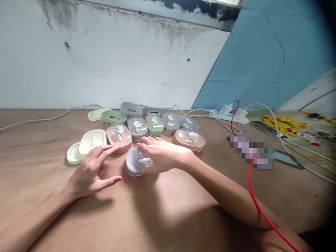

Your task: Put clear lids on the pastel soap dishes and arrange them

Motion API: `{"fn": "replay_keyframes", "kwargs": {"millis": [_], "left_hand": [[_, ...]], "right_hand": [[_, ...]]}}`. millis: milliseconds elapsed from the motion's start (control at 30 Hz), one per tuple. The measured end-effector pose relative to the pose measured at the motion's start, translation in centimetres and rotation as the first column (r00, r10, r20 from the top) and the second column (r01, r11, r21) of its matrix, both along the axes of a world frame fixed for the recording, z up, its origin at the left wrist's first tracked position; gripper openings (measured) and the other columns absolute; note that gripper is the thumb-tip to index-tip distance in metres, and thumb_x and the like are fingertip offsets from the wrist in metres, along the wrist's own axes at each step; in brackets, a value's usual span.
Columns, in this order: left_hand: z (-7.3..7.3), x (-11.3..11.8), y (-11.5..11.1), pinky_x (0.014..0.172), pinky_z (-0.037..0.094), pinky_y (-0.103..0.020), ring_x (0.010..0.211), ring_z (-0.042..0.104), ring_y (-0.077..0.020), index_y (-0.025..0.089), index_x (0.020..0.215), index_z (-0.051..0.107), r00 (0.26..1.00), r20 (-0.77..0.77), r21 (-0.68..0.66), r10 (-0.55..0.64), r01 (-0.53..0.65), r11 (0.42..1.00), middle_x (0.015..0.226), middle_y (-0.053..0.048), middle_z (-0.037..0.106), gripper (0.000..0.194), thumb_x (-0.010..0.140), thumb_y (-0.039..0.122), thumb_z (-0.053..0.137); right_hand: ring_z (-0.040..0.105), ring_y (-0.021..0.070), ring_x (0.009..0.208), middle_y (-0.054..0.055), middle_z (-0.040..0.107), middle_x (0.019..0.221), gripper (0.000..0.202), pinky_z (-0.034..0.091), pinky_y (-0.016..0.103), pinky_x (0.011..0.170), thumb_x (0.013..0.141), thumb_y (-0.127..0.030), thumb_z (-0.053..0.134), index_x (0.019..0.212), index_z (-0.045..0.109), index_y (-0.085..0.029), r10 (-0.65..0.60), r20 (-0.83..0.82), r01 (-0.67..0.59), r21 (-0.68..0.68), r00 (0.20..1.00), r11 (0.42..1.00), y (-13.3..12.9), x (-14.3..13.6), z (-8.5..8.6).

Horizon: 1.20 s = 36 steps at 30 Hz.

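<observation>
My right hand (pixel 164 154) is wrapped over the right side of a grey oval box (pixel 135 164) with a clear lid, low on the wooden table. To its left my left hand (pixel 91 171) has its fingers spread and holds nothing; its fingertips are near a pink box (pixel 119 137) and two cream pieces (pixel 92 140). Behind the hands stand a grey box (pixel 137 128), a green box (pixel 154 125) and more grey ones (pixel 171 123), with labels on their clear lids. A wider pink box (pixel 189 139) lies to the right.
A white power strip (pixel 238 118) with plugs and cables stands at the back right. A red cable (pixel 253 196) crosses my right forearm. Further right are a blurred-out object (pixel 253 153), a dark flat frame (pixel 288 159) and yellow items (pixel 283 126). A white wall (pixel 105 63) rises behind.
</observation>
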<state>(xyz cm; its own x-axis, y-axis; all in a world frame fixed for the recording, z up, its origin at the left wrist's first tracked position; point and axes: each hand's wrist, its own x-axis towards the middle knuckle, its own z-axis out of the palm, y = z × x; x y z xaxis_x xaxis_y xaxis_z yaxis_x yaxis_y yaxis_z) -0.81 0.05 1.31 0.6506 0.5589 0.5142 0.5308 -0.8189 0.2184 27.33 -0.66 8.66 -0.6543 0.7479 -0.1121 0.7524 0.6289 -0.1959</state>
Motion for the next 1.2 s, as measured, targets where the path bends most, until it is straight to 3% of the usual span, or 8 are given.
{"fn": "replay_keyframes", "kwargs": {"millis": [167,300,433,567,867,967,1067,1200], "left_hand": [[-0.2,0.0,0.2,0.101,0.047,-0.051,0.117,0.059,-0.0331,0.027,0.140,0.048,0.990,0.054,0.122,0.134,-0.139,0.983,0.129,-0.012,0.060,0.047,0.096,0.035,0.062],[-0.3,-0.1,0.6,0.102,0.044,-0.057,0.122,0.054,-0.0395,0.024,0.138,0.049,0.921,0.092,0.165,0.379,-0.390,0.906,0.132,-0.015,0.059,0.050,0.094,0.042,0.062],[-1.1,-1.3,1.7,0.104,0.041,-0.061,0.129,0.049,-0.0432,0.024,0.137,0.053,0.834,0.116,0.081,0.539,-0.549,0.832,0.138,-0.018,0.052,0.053,0.092,0.051,0.061],[-1.9,-2.7,2.9,0.099,0.048,-0.054,0.120,0.057,-0.0363,0.028,0.115,0.068,0.884,0.012,0.030,0.468,-0.468,0.883,0.130,-0.012,0.060,0.033,0.096,0.052,0.056],[-1.0,-2.4,2.9,0.116,0.042,-0.059,0.126,0.058,-0.0332,0.024,0.109,0.068,0.874,0.202,0.092,0.442,-0.467,0.880,0.127,-0.008,0.064,0.023,0.097,0.042,0.060],[0.2,-2.2,2.2,0.122,0.035,-0.062,0.135,0.052,-0.0331,0.025,0.121,0.062,0.910,0.297,0.209,0.290,-0.359,0.910,0.136,-0.006,0.058,0.024,0.097,0.028,0.063],[0.9,-1.5,0.7,0.118,0.039,-0.064,0.146,0.039,-0.0387,0.026,0.129,0.057,0.980,0.196,0.260,0.020,-0.071,0.963,0.145,-0.010,0.052,0.036,0.094,0.021,0.064],[0.4,0.2,-1.0,0.106,0.054,-0.053,0.139,0.048,-0.0372,0.016,0.140,0.052,0.953,0.026,0.204,-0.300,0.289,0.935,0.145,-0.020,0.049,0.048,0.093,0.023,0.060]], "right_hand": [[0.054,0.0402,0.132,0.016,0.055,0.145,0.082,0.050,0.055,0.100,0.081,-0.024,0.068,0.158,0.038,-0.028,-0.169,0.189,0.184,-0.062,0.967,0.981,0.4,2.1,1.2],[0.045,0.0424,0.141,0.017,0.044,0.156,0.089,0.052,0.055,0.097,0.073,0.000,0.059,0.154,0.046,-0.033,-0.270,0.237,0.267,0.045,0.933,0.963,0.9,2.6,1.2],[0.049,0.0429,0.137,0.019,0.045,0.154,0.078,0.052,0.058,0.096,0.081,-0.017,0.065,0.154,0.045,-0.031,-0.276,0.238,0.278,0.024,0.931,0.960,1.2,2.6,1.1],[0.050,0.0402,0.134,0.017,0.051,0.147,0.064,0.051,0.056,0.098,0.091,-0.046,0.060,0.151,0.049,-0.027,-0.253,0.162,0.259,-0.015,0.954,0.966,1.6,2.8,1.1],[0.062,0.0324,0.116,0.015,0.057,0.134,0.050,0.050,0.045,0.094,0.092,-0.025,0.059,0.142,0.057,-0.024,-0.227,0.135,0.212,0.116,0.965,0.970,2.1,2.9,0.7],[0.059,0.0343,0.122,0.017,0.053,0.142,0.054,0.048,0.047,0.099,0.090,-0.024,0.063,0.143,0.056,-0.022,-0.189,0.125,0.168,0.164,0.974,0.972,1.7,2.5,0.9],[0.061,0.0327,0.119,0.016,0.055,0.142,0.050,0.048,0.048,0.101,0.091,-0.028,0.062,0.141,0.058,-0.021,-0.143,0.048,0.133,0.179,0.988,0.975,1.5,2.0,1.2],[0.058,0.0316,0.126,0.015,0.056,0.143,0.046,0.046,0.049,0.105,0.094,-0.028,0.060,0.139,0.058,-0.022,-0.105,-0.039,0.111,0.225,0.994,0.968,1.6,1.7,1.1]]}}
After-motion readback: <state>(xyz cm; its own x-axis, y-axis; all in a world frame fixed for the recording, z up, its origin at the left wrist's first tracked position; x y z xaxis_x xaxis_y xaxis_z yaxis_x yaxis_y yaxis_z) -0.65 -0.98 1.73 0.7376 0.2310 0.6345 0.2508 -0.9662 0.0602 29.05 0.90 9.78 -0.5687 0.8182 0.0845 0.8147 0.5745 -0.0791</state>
